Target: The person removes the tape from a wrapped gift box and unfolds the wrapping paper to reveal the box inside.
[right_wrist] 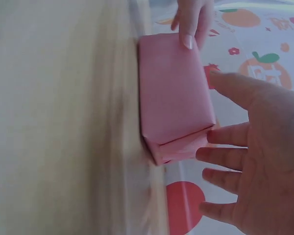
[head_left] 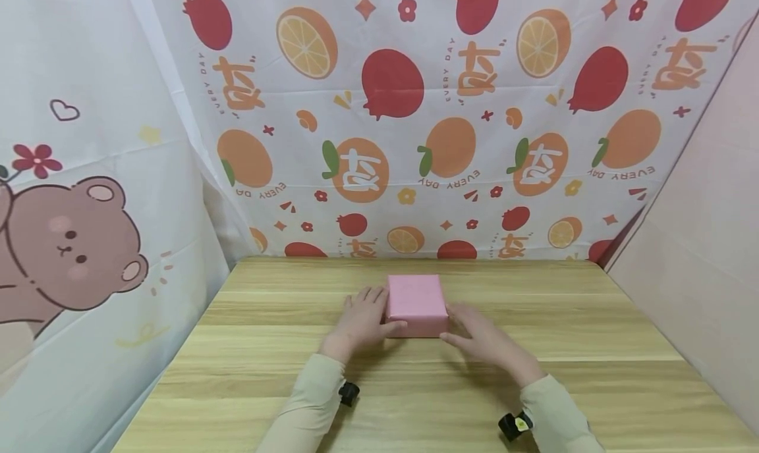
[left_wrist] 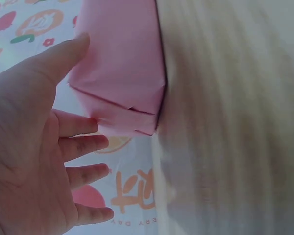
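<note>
A pink paper-wrapped box (head_left: 416,301) sits flat on the wooden table, with folded paper flaps on its ends. My left hand (head_left: 363,320) is at its left side, fingers straight and spread; the thumb lies against the front face and the index fingertip meets the folded end (left_wrist: 120,115) in the left wrist view. On the other side, my right hand (head_left: 483,334) has its fingers extended along the right end. Its thumb points at the front right corner, held off the box in the right wrist view, where the fingertips (right_wrist: 211,136) are right at the flap.
The wooden table (head_left: 284,374) reaches back to a white curtain (head_left: 415,196) printed with fruit. A bear-print cloth (head_left: 71,242) hangs on the left, and a plain pale panel (head_left: 700,242) stands on the right. Black wrist cameras (head_left: 348,394) are strapped under the sleeves.
</note>
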A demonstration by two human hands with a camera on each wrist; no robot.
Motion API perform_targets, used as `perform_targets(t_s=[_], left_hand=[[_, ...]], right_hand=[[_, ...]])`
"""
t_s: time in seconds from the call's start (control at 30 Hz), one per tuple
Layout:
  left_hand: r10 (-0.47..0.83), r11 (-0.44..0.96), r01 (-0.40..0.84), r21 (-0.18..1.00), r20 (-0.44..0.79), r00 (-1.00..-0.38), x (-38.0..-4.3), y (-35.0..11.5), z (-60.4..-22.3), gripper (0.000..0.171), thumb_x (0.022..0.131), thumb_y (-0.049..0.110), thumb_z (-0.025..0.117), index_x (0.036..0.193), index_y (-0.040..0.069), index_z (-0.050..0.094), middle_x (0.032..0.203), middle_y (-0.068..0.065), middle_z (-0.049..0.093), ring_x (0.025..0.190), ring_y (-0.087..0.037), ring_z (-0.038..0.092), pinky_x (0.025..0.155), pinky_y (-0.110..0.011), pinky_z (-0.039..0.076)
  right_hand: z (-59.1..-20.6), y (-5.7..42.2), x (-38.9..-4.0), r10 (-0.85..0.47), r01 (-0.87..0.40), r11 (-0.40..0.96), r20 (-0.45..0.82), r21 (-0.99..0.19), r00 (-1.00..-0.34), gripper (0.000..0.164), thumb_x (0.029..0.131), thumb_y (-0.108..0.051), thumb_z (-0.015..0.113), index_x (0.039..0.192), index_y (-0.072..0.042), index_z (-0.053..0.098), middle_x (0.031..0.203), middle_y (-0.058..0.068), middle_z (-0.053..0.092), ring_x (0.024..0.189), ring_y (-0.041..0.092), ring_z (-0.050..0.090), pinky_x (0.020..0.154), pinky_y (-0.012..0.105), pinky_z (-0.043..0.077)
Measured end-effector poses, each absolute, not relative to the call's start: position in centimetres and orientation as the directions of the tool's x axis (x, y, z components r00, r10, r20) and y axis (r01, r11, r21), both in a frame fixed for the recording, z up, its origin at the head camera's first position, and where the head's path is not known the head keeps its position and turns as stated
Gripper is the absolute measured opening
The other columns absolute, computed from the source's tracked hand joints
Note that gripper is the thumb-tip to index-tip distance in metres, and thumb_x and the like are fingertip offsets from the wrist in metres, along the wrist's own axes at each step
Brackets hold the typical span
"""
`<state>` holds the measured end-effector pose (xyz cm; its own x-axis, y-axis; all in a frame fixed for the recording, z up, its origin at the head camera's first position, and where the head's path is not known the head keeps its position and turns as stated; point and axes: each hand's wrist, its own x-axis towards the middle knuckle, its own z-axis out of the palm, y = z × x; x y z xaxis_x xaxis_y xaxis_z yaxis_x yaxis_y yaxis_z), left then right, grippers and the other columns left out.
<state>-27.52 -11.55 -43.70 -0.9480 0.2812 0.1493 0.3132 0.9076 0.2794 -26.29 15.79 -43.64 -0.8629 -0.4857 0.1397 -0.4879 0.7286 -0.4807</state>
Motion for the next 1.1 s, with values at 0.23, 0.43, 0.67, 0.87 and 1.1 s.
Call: perform_targets(t_s=[0.23,0.43,0.67,0.87,1.1], left_hand=[[0.248,0.898,0.277,0.343,0.126,-0.960,-28.1,-11.8,-42.3,0.075,0.092,0.062,0.051,0.145,0.010,0.045,0.144,-0.010,0.052,0.137,-0.035,0.043,0.109,-0.068,0.029],[0.197,0.839,0.258,0.479,0.174,-0.965,-28.7,-12.0,-41.7,0.060,0.097,0.051,0.051,0.139,0.009,0.053,0.139,-0.011,0.058,0.131,-0.032,0.053,0.108,-0.054,0.040],[0.095,0.683,0.194,0.704,0.178,-0.980,-29.5,-12.0,-42.2,0.055,0.099,0.041,0.053,0.141,0.005,0.050,0.140,-0.019,0.054,0.131,-0.036,0.051,0.110,-0.049,0.040],[0.039,0.511,0.098,0.854,0.091,-0.995,-30.0,-11.4,-43.9,0.052,0.100,0.036,0.052,0.138,0.001,0.052,0.132,-0.020,0.060,0.123,-0.035,0.056,0.105,-0.049,0.044],[0.016,0.470,0.065,0.881,0.065,-0.998,-30.0,-10.8,-44.8,0.050,0.099,0.032,0.055,0.137,0.001,0.053,0.131,-0.020,0.061,0.125,-0.033,0.055,0.108,-0.047,0.042]], right_hand=[[-42.3,15.5,-27.8,-0.392,-0.419,0.693,0.182,-0.587,-0.902,0.053,0.098,-0.032,0.057,0.141,-0.002,0.048,0.144,0.023,0.048,0.136,0.042,0.042,0.112,0.057,0.034],[-41.5,15.0,-29.4,-0.281,-0.335,0.666,0.192,-0.666,-0.940,0.053,0.100,-0.033,0.053,0.141,-0.001,0.048,0.145,0.023,0.048,0.135,0.042,0.044,0.111,0.057,0.036],[-42.7,14.0,-31.4,-0.157,-0.204,0.579,0.137,-0.789,-0.978,0.049,0.101,-0.033,0.051,0.139,-0.003,0.050,0.138,0.021,0.055,0.127,0.037,0.053,0.107,0.051,0.043],[-44.6,13.1,-31.6,-0.100,-0.111,0.558,0.067,-0.822,-0.993,0.049,0.099,-0.032,0.054,0.139,-0.002,0.050,0.133,0.018,0.059,0.124,0.034,0.056,0.106,0.049,0.043],[-45.8,12.5,-31.3,-0.093,-0.114,0.496,0.078,-0.861,-0.993,0.046,0.099,-0.031,0.054,0.136,-0.003,0.053,0.130,0.018,0.060,0.122,0.034,0.056,0.105,0.049,0.044]])
